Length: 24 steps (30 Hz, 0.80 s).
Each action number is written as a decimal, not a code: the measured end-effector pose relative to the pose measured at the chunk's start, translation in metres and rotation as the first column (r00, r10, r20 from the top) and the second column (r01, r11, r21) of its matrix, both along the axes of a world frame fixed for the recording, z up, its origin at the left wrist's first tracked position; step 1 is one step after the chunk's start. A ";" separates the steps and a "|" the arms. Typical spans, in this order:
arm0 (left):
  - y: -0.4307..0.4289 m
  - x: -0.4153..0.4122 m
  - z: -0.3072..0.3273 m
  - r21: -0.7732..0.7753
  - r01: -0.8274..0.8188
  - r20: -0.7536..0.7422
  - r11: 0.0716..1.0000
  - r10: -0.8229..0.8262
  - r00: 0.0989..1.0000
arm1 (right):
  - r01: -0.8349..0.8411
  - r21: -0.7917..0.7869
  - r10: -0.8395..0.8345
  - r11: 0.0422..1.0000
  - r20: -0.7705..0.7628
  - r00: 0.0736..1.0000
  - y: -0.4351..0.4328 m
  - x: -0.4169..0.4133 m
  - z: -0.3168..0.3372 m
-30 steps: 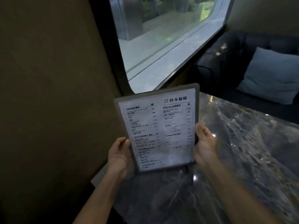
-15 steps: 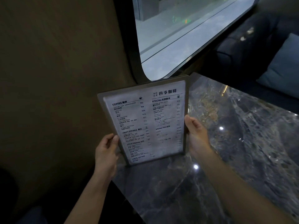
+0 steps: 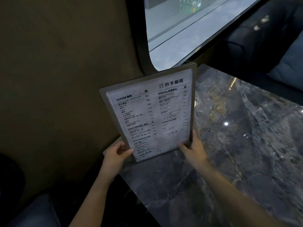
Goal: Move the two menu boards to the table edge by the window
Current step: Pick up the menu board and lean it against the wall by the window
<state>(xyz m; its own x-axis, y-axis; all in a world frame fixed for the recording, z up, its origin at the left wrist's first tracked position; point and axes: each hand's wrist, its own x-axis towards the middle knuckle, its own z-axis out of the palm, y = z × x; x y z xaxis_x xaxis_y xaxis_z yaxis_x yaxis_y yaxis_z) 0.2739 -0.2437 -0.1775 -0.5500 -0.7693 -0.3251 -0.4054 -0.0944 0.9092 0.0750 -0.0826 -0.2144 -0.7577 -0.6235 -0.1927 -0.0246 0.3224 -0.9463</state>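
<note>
A grey-framed menu board (image 3: 152,112) with a white printed sheet stands upright at the near left corner of the dark marble table (image 3: 237,145), close under the window (image 3: 180,27). Layered edges at its top right corner suggest a second board behind it, otherwise hidden. My left hand (image 3: 116,154) grips the board's lower left edge. My right hand (image 3: 193,148) grips its lower right corner. The board leans slightly left, and its bottom edge meets the tabletop.
A brown wall (image 3: 57,95) rises directly left of the table. A dark sofa (image 3: 262,38) with a blue-grey cushion (image 3: 290,63) sits beyond the table's far side. Ceiling lights glint on the marble.
Both hands have slid lower on the board, and the board has shifted toward the wall and window. My view has moved closer and turned a little to the left.
</note>
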 end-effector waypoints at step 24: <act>0.069 0.046 -0.019 -0.174 0.029 0.077 0.984 -0.016 0.997 | -0.338 0.284 0.362 0.897 -0.035 0.931 -0.001 -0.026 -0.012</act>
